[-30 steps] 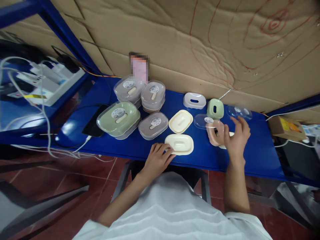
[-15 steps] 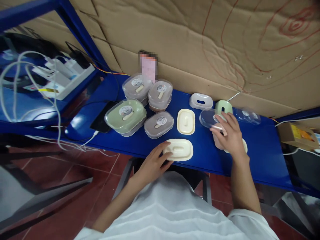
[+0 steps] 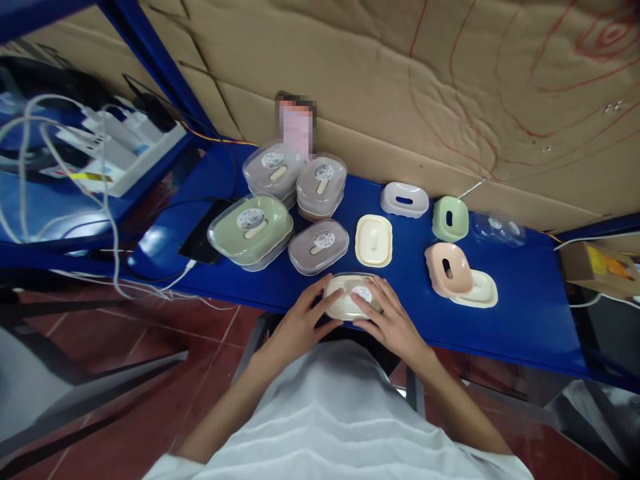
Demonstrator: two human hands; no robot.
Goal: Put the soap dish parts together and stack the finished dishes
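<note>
A cream soap dish (image 3: pixel 333 305) lies near the table's front edge, with a clear lid (image 3: pixel 356 279) bearing a round sticker over it. The fingers of my left hand (image 3: pixel 310 313) curl about its left end. On the right end, my right hand (image 3: pixel 391 319) grips the lid, fingertips beside the sticker. Whether the lid is fully seated cannot be made out under the fingers. Just behind stands an uncovered cream tray (image 3: pixel 374 241). To its left is a lidded grey soap box (image 3: pixel 319 248).
Lidded boxes, one green (image 3: pixel 250 230) and two grey-topped stacks (image 3: pixel 321 187), stand at left. Further right are a lilac insert (image 3: pixel 404 200), a green insert (image 3: pixel 451 219), a pink insert (image 3: pixel 449 270) leaning on a cream tray (image 3: pixel 483 290), and clear lids (image 3: pixel 497 230). Cardboard (image 3: pixel 350 80) walls the back.
My right hand has carried the clear lid leftward from beside the pink insert and set it over the cream dish. My left hand stays at the dish's left end.
</note>
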